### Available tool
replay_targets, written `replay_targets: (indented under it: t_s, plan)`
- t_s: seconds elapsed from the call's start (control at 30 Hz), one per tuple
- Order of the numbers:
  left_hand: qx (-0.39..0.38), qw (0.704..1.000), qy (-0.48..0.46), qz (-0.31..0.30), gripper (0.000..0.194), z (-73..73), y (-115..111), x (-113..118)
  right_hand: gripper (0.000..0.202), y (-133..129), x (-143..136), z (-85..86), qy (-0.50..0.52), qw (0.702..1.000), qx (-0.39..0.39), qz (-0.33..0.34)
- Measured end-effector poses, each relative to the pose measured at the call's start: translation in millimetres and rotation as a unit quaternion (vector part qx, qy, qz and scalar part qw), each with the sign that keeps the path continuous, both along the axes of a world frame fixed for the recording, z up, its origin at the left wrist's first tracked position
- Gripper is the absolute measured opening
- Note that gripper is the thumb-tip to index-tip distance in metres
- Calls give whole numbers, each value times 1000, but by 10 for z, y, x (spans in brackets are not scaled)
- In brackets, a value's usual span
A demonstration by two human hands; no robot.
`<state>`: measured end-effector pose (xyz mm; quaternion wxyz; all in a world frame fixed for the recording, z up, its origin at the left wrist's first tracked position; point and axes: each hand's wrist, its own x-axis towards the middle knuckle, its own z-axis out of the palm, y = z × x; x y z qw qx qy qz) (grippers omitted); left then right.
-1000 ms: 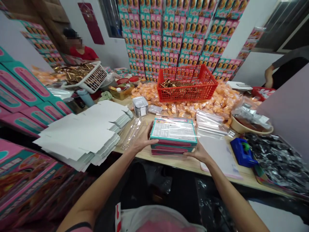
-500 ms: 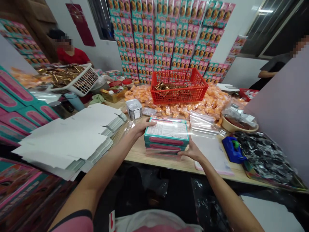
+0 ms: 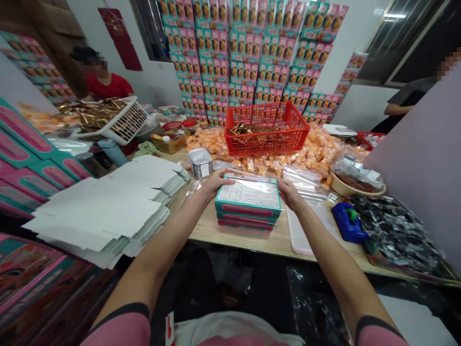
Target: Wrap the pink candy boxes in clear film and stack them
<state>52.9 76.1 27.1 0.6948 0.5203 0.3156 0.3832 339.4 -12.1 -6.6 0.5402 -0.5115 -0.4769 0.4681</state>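
A short stack of teal and pink boxes [image 3: 248, 194], wrapped in clear plastic film, sits on the wooden table near its front edge. My left hand [image 3: 216, 185] grips the stack at its upper left corner, the thumb lying on the top face. At the upper right corner my right hand [image 3: 288, 193] holds the stack, its fingertips partly hidden behind the far side. Loose film shows at the bottom front of the stack. Just right of it lie clear plastic bags [image 3: 306, 185] and a white sheet [image 3: 311, 226].
Flat white cartons [image 3: 101, 206] are piled at left. A red basket [image 3: 266, 149] stands among orange packets [image 3: 320, 149]. At right are a blue tape dispenser [image 3: 347, 223] and black packets [image 3: 396, 235]. A person in red [image 3: 111, 85] sits back left; an arm [image 3: 398, 109] shows back right.
My right hand has moved from the lower right front of the stack up to its far right corner. My left hand stays at the upper left.
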Motion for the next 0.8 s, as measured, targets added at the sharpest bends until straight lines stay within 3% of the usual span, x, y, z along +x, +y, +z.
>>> replay_targets:
  t_s: [0.17,0.4,0.57,0.67,0.8]
  plan:
    - [22,999,20,-11,53,2,104,7,36,217,-54,130,13,999,-16,-48]
    - [76,996,41,40,38,-32,214,93,34,227,-44,185,-14,996,6,-89]
    - [183,978,32,99,34,162,138,29,26,188,-91,325,-45,988,99,-110]
    - [220,970,23,104,33,306,104,-28,22,173,-110,423,-47,983,140,-109]
    - [228,966,56,110,24,288,141,-19,23,231,-106,429,-83,980,146,-103]
